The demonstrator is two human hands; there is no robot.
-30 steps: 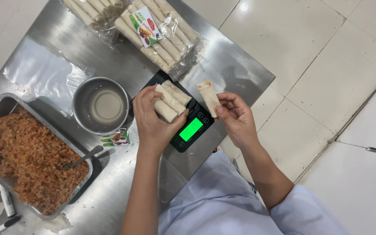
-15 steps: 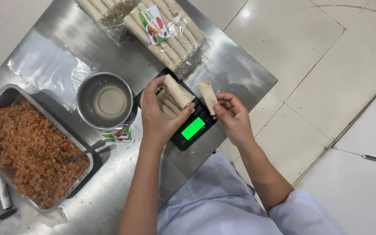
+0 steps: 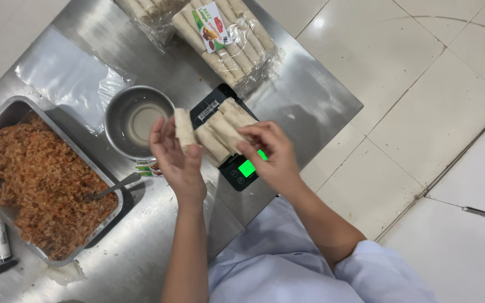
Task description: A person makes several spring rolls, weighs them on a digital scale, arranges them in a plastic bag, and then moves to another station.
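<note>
My left hand (image 3: pixel 176 158) holds one pale spring roll (image 3: pixel 184 128) upright between thumb and fingers, just left of the black kitchen scale (image 3: pixel 237 165) with its lit green display. Several rolls (image 3: pixel 223 130) lie piled on the scale's platform. My right hand (image 3: pixel 270 154) rests its fingertips on the near end of that pile, covering part of the scale.
A metal tray (image 3: pixel 15 112) of reddish-brown minced filling with a spoon (image 3: pixel 108 188) sits at left. A steel bowl (image 3: pixel 136 119) of liquid stands behind my left hand. Clear bags of wrapped rolls (image 3: pixel 225 39) lie at the table's far side. Two markers (image 3: pixel 0 235) lie at the near left.
My left hand has lifted one roll off the scale and drawn it left. My right hand has set its roll down onto the pile and now touches it.
</note>
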